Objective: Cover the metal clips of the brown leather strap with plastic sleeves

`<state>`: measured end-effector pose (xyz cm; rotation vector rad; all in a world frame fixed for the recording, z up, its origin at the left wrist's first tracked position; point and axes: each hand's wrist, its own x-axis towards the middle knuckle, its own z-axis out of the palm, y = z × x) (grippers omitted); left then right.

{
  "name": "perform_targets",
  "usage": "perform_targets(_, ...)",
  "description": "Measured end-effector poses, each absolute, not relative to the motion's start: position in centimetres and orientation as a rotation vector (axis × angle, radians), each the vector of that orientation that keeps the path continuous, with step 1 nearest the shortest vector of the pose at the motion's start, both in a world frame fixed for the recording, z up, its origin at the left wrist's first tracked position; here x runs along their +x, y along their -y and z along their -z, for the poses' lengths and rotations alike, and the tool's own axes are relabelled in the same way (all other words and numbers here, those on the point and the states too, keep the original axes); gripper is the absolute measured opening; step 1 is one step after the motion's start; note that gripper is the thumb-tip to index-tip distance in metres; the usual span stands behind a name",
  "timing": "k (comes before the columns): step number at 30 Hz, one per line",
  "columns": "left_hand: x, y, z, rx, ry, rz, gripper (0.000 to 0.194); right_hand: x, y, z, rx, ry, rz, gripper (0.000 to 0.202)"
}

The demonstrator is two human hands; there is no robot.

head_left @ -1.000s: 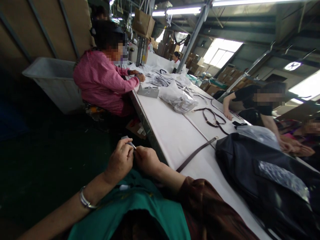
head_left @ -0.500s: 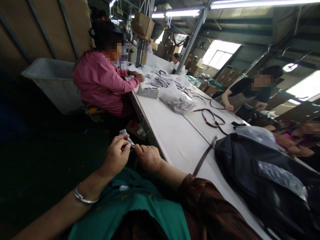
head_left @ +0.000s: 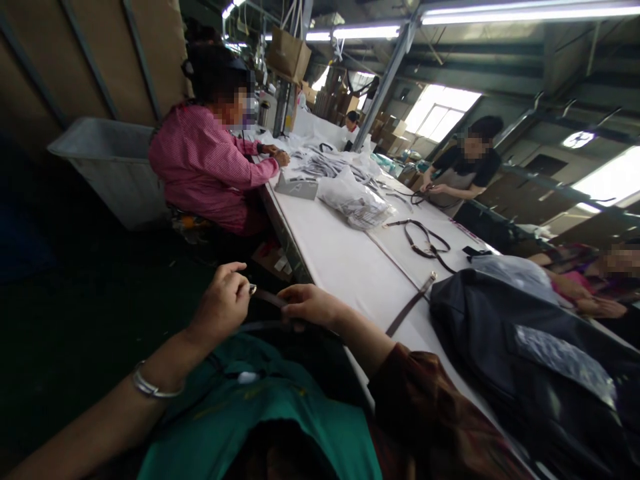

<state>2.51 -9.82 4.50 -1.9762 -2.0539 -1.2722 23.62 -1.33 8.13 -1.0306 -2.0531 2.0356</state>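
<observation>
At the long white table [head_left: 345, 267] our left hand [head_left: 220, 308] and right hand [head_left: 313, 305] pinch a brown strap [head_left: 270, 298] (co-workers nearby), which could slip if we loosen.

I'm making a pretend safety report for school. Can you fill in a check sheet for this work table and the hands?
Surface: long white table, much of it bare near the person.
Job's things: brown strap runs from the table down to the hands; black bag lies on the table at the right.
Clutter: plastic bags of parts, a loose dark strap loop, a grey box.
Hands: left hand pinches the strap's metal end; right hand grips the strap beside it.
Cables: nothing seen.
Surroundings: person in pink seated at the table's left side, person in black standing opposite, grey bin, cardboard boxes behind.
</observation>
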Motion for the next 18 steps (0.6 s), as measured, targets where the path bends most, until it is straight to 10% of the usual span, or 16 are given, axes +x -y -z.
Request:
perform_targets(10, 3.5, 7.4, -7.5, -2.234, 2.172, 1.307, 0.025, 22.0, 1.9, -17.0, -1.196, 2.782, -0.178, 0.026)
perform_targets(18, 5.0, 6.9, -12.0, -2.306, 2.224, 1.462, 0.025, 18.6, 0.1, -14.1, -1.11, 2.675, -0.302, 0.022)
